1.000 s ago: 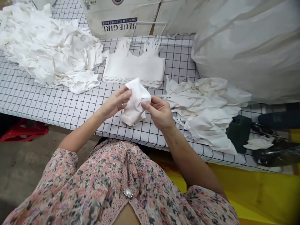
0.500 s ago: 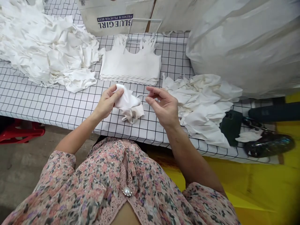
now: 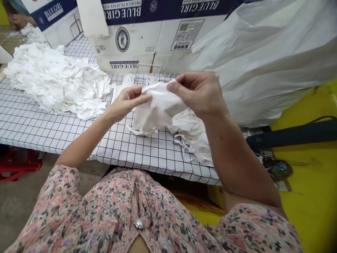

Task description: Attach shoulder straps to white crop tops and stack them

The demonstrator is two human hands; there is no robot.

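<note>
Tutor: Since half a second ago both hands have risen off the tabletop and come together. The right hand (image 3: 201,93), then apart and empty, now pinches the small white crumpled fabric piece (image 3: 160,109) at its upper edge.

Student: And the left hand (image 3: 123,103)?

Tutor: Its thumb and fingertips clasp the same piece at the left edge. Held at two points, the piece hangs clear above the black-gridded white table cover (image 3: 39,130), with thin loops dangling beneath. This grip probably lets the fabric fall open under its own weight.

Student: What surrounds it?

Tutor: At far left lies a large loose heap of white fabric pieces (image 3: 58,82). A smaller tangled pile of white fabric (image 3: 191,131) sits directly under the right forearm, within easy reach. A flat stack of white cut pieces (image 3: 122,86) is partly hidden behind the hands. A printed cardboard box (image 3: 158,38) and a bulging white sack (image 3: 263,59) line the far edge.
</note>
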